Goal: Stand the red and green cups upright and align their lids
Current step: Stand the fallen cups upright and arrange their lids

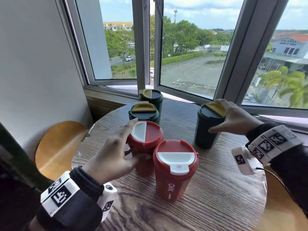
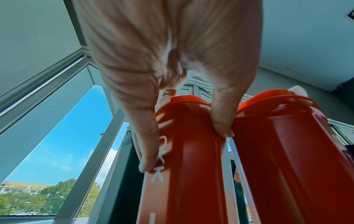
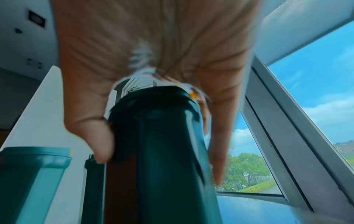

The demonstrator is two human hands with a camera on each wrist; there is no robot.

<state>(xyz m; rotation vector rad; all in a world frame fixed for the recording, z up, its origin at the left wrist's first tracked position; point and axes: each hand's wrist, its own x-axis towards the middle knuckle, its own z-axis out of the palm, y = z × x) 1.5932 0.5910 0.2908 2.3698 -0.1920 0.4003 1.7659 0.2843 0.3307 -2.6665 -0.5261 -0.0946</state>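
Head view: a round wooden table (image 1: 208, 205) beside an open window (image 1: 191, 47) carries five upright cups. Left hand (image 1: 110, 155) pinches the rear red cup (image 1: 145, 147); right hand (image 1: 233, 117) grasps the right green cup (image 1: 208, 130).

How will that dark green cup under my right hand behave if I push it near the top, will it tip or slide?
The dark green cup is tall and narrows toward its base, so a push near the lid would probably tip it rather than slide it. Its wall looks smooth and glossy, so fingers may slip. The grained wooden table might add some grip underneath. Its weight can't be judged.
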